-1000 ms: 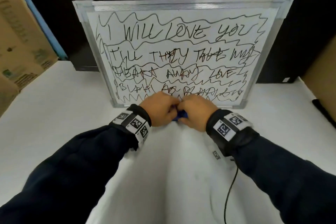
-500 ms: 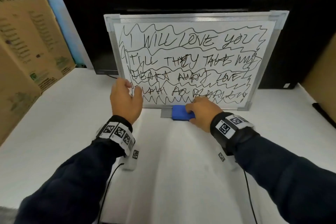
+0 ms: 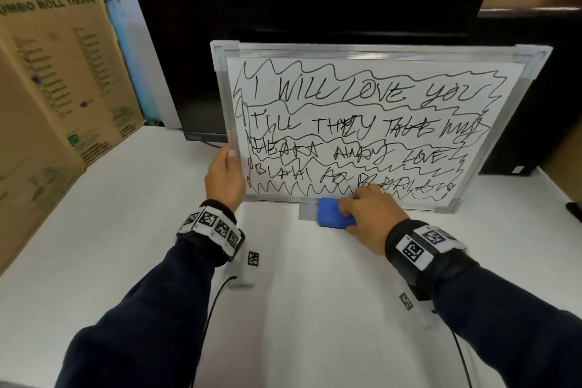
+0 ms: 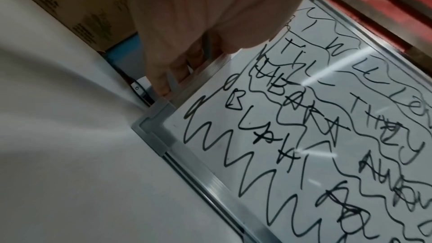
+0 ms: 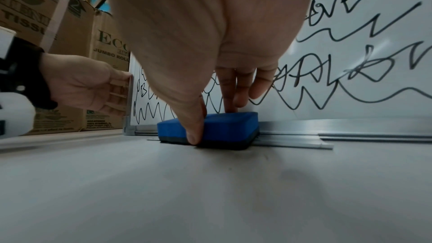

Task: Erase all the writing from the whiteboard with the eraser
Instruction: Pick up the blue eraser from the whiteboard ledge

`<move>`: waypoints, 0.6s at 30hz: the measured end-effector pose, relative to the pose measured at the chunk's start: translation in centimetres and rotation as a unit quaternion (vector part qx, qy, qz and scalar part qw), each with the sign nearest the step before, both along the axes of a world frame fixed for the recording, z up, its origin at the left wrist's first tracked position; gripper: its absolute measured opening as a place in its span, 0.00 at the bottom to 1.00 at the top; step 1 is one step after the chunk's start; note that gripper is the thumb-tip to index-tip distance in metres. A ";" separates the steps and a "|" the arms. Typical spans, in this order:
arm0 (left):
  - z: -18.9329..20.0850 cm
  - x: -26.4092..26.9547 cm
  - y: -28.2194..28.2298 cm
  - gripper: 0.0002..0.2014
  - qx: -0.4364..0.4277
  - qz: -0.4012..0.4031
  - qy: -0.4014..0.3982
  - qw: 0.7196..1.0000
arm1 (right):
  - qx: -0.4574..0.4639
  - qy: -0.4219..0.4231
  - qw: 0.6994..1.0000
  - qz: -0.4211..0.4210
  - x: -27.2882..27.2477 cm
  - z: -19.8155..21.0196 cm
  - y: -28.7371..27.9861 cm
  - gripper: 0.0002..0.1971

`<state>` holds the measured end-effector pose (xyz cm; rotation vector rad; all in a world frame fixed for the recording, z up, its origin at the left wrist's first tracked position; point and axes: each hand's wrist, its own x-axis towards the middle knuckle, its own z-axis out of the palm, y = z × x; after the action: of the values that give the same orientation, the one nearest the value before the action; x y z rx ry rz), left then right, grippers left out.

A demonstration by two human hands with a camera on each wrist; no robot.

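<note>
A whiteboard (image 3: 362, 98) (image 4: 304, 136) (image 5: 350, 43) covered in black writing and scribbles leans upright against a dark monitor at the back of the table. My left hand (image 3: 224, 178) (image 4: 198, 25) (image 5: 93, 84) grips its left frame edge, thumb on the front and fingers behind. A blue eraser (image 3: 332, 217) (image 5: 210, 128) with a dark felt base lies flat on the table at the board's bottom tray. My right hand (image 3: 368, 214) (image 5: 210, 43) pinches it, thumb on the near side, fingers on the far side against the board.
The white table (image 3: 126, 246) stretches toward me. Tall cardboard boxes (image 3: 53, 72) stand along the left edge. A black monitor (image 3: 299, 0) stands behind the board, and a dark object (image 3: 574, 209) lies at the far right. Cables trail from both wrists.
My hands were together over the eraser. The left hand moved left and up to grip the board's left edge. The right hand stayed on the eraser. The view swung left.
</note>
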<state>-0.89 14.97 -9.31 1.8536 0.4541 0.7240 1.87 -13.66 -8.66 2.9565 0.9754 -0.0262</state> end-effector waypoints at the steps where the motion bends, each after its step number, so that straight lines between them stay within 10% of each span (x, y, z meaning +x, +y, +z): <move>1: 0.0 0.2 0.1 0.18 0.005 0.008 0.003 1.000 | -0.001 0.000 1.000 0.001 0.0 0.1 0.0 0.09; 18: -0.2 1.4 1.2 0.16 0.047 0.015 0.013 0.999 | 0.117 -0.038 0.990 0.070 -0.6 5.4 3.5 0.20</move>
<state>0.53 16.18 -9.48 1.9489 0.4722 0.7532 1.23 -10.12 -3.26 3.0570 1.2542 0.2191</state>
